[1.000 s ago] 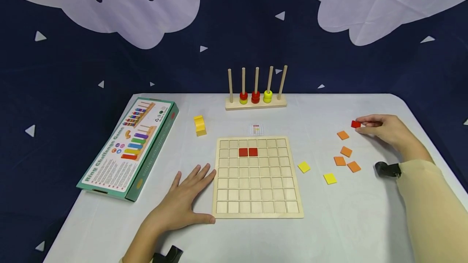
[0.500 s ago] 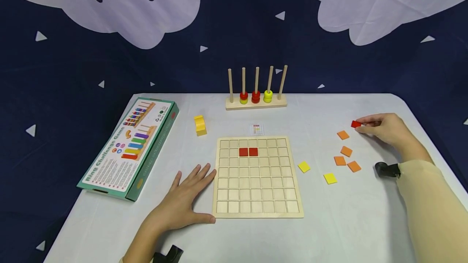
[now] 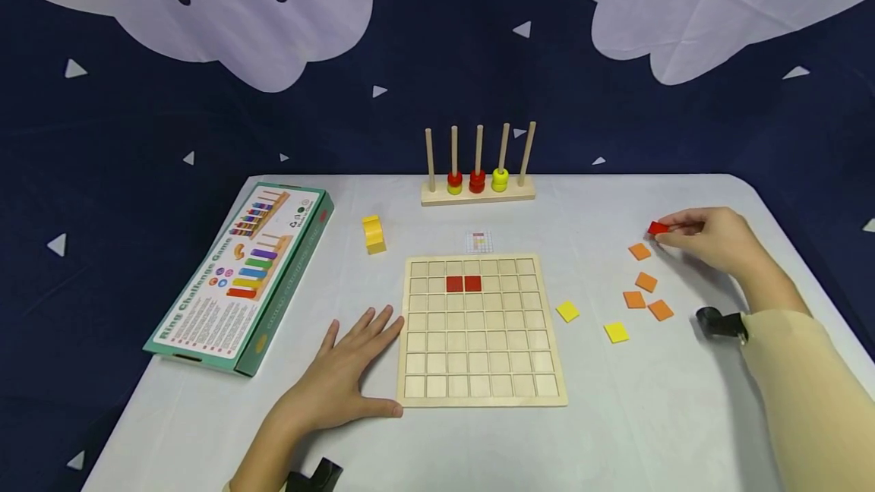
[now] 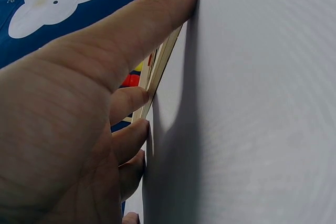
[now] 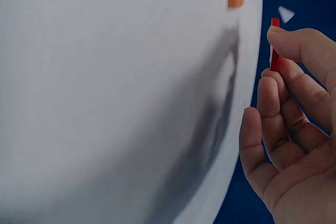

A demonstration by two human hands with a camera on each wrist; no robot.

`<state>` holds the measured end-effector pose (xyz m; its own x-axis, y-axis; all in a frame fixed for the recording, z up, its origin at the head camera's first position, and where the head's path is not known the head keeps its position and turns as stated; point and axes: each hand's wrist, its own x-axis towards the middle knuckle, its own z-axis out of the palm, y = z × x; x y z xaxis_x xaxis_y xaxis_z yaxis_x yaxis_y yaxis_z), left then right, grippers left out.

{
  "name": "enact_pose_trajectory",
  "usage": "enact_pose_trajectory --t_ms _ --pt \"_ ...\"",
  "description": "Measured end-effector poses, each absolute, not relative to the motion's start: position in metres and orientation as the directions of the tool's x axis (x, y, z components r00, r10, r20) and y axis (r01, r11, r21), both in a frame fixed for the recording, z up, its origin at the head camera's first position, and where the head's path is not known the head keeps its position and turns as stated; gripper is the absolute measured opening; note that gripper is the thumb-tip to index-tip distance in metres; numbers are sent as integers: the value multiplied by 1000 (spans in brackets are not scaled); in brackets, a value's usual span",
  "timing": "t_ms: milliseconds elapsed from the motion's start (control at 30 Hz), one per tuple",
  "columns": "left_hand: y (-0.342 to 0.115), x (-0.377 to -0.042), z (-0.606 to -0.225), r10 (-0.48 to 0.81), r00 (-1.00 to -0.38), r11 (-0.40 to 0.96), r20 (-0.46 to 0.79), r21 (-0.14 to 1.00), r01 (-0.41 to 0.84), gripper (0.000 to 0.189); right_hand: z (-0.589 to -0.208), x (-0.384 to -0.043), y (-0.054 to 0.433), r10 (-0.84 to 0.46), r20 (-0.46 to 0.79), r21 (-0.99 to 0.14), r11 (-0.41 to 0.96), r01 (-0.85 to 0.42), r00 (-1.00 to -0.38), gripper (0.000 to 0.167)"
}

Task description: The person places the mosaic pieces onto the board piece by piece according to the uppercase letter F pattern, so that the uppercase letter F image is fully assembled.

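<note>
Between thumb and fingers my right hand [image 3: 714, 238] pinches a red square tile [image 3: 658, 228] at the right of the table. In the right wrist view the tile [image 5: 275, 45] shows edge-on, lifted off the tabletop. My left hand [image 3: 349, 382] lies with fingers spread, thumb and fingertips touching the left edge of a wooden grid board [image 3: 478, 403]. Two red tiles [image 3: 463, 284] sit side by side in the board's second row. Right of the board lie several orange tiles [image 3: 645, 282] and two yellow tiles [image 3: 567, 312].
A small printed pattern card [image 3: 479, 242] lies just behind the board. Farther back stands a wooden peg rack [image 3: 478, 192] with red and yellow rings. A yellow block [image 3: 374, 235] and a green-edged game box [image 3: 239, 279] are on the left.
My right hand has moved slightly left and away from me with the red tile, which is now tilted. My left hand and the board have stayed in place.
</note>
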<state>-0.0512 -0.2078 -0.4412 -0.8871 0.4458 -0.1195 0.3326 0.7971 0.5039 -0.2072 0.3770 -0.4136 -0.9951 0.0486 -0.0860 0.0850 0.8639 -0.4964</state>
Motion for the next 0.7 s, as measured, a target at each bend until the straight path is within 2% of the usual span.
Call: enact_pose_trajectory --t_ms 533,700 --pt "-208 -52 -442 442 -888 802 -129 500 327 119 -385 -197 306 -92 -17 -595 801 -64 -996 38" --pt "-208 -51 -441 447 -886 802 -126 496 334 119 -383 -190 281 -157 26 -589 796 -142 -987 36"
